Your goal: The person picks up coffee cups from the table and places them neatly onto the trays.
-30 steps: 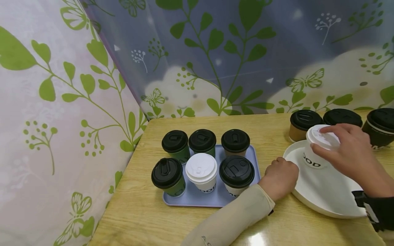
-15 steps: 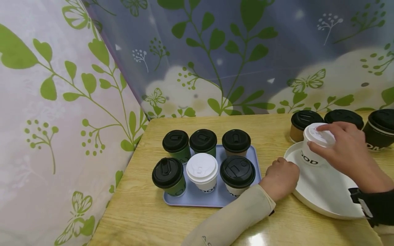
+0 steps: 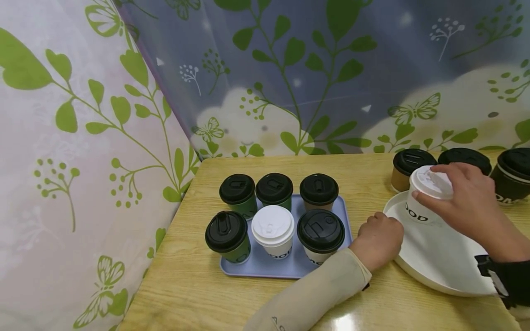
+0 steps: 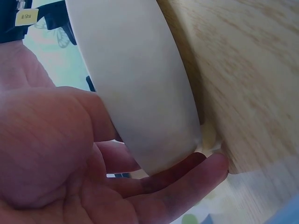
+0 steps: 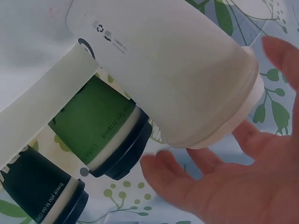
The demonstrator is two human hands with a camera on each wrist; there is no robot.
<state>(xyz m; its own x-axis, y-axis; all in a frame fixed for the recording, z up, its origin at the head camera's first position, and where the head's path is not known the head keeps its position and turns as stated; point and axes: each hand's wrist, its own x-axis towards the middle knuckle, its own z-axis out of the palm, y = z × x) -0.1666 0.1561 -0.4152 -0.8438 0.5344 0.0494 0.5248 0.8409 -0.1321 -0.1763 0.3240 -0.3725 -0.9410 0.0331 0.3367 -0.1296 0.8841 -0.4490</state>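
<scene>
In the head view my right hand [image 3: 468,207] is at a white lidded paper coffee cup [image 3: 418,209], with thumb and fingers curved about its white lid. The cup stands toward the far side of a round white tray [image 3: 443,262]. The right wrist view shows the cup [image 5: 163,70] large, fingers close around its lid end. My left hand [image 3: 378,241] grips the tray's left rim. In the left wrist view, the rim [image 4: 140,84] lies between that hand's thumb and fingers [image 4: 177,196], some of them beneath it.
Left of the left hand, a blue-purple rectangular tray [image 3: 265,271] bears several lidded cups, one with a white lid [image 3: 273,225]. Behind the round tray stand a brown cup [image 3: 400,179] and two more black-lidded cups. A patterned cloth [image 3: 265,69] backs the wooden table.
The right hand and the white cup have shifted slightly left and toward the back of the round tray, mostly in the first half second. The left hand stays at the rim.
</scene>
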